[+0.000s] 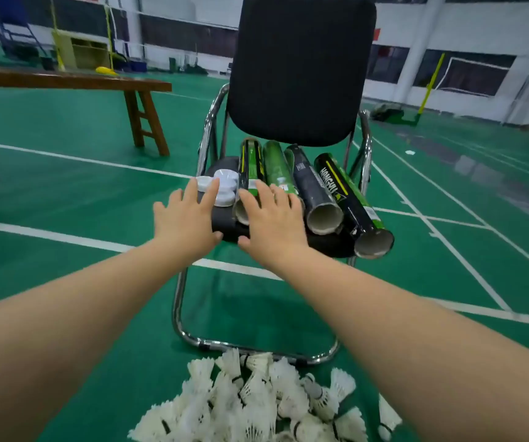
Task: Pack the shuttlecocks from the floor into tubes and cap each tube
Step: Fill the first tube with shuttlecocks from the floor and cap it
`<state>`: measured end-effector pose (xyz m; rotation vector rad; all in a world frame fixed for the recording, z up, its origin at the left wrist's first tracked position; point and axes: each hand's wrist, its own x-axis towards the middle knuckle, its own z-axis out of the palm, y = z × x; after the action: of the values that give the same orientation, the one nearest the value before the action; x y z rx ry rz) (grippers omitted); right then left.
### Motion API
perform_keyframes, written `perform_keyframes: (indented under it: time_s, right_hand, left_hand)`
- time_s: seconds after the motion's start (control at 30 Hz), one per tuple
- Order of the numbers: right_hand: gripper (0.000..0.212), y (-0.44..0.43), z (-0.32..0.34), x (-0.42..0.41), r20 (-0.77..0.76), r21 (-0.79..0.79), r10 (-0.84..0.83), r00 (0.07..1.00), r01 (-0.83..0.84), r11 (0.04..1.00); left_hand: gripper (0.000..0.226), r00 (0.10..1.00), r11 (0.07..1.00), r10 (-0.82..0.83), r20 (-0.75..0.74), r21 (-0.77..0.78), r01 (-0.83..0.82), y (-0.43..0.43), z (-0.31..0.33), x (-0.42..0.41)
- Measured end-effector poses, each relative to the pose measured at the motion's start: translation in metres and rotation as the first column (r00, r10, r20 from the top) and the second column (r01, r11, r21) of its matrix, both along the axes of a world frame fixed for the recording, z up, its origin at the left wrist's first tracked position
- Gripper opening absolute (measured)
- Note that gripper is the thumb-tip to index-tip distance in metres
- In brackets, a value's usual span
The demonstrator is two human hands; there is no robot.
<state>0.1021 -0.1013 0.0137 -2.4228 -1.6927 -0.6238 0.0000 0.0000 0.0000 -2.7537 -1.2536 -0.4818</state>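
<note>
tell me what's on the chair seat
Four tubes lie side by side on the seat, white caps at their left. The right hand partly covers the two left tubes' mouths; the left hand hides some caps.

we were in an indoor badminton hall. the green court floor (65, 193) spread wide around us, marked with white boundary lines (75, 158) that crossed and boxed off courts. a yellow net post (429, 84) stood far off on the right and another yellow post (109, 36) on the left, before high pale walls with dark windows (467, 71). white shuttlecocks (256, 403) lay heaped on the floor, and tubes (320, 193) lay on a black chair (298, 65), with a long wooden bench (65, 80) courtside.
</note>
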Motion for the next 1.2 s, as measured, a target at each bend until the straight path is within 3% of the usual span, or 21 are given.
perform_keyframes:
  time_s: [0.17, 0.27, 0.4, 0.6, 0.77, 0.87, 1.0, 1.1, 1.2]
  right_hand:
    - [0.093, 0.057, -0.017, 0.023, 0.073, -0.035, 0.014, 0.997, -0.012, 0.999]
    - [0.091, 0.075, -0.026, 0.034, 0.115, -0.040, 0.005, 0.993, -0.001, 0.999]
    - [0.069, 0.079, -0.030, 0.033, 0.109, 0.020, 0.033, 0.993, -0.036, 0.999]
    - [0.029, 0.069, -0.028, 0.024, 0.123, 0.131, 0.046, 0.991, -0.062, 0.989]
    - [0.049, 0.041, -0.019, 0.013, 0.096, 0.280, 0.094, 0.991, -0.118, 0.953]
    - [0.043, 0.016, -0.002, -0.004, 0.079, 0.389, 0.124, 0.989, -0.145, 0.910]
    - [0.042, -0.030, 0.028, -0.035, 0.081, 0.509, 0.116, 0.990, -0.141, 0.849]
    - [0.039, -0.072, 0.053, -0.070, 0.069, 0.553, 0.123, 0.990, -0.141, 0.821]
    - [0.034, -0.111, 0.069, -0.108, 0.034, 0.592, 0.131, 0.991, -0.126, 0.796]
  left_hand:
    - [0.095, 0.998, 0.996, 0.005, 0.059, 0.091, -0.010, 0.023, -0.035, 0.020]
    - [0.101, 0.998, 0.989, -0.014, 0.060, 0.147, 0.005, 0.038, -0.048, 0.024]
    - [0.109, 0.991, 0.974, -0.098, 0.095, 0.211, 0.076, 0.048, -0.068, 0.024]
    - [0.102, 0.998, 0.990, -0.059, 0.037, 0.132, 0.053, 0.030, -0.068, 0.022]
    - [0.100, 0.990, 0.991, -0.092, 0.104, 0.110, 0.080, 0.005, -0.051, 0.009]
    - [0.101, 0.971, 0.988, -0.142, 0.194, 0.088, 0.127, -0.011, -0.033, 0.001]
    - [0.098, 0.905, 0.969, -0.247, 0.346, 0.086, 0.231, -0.042, 0.003, -0.015]
    - [0.077, 0.797, 0.924, -0.383, 0.468, 0.201, 0.326, -0.072, 0.034, -0.028]
    - [0.070, 0.668, 0.836, -0.548, 0.503, 0.359, 0.416, -0.096, 0.053, -0.049]
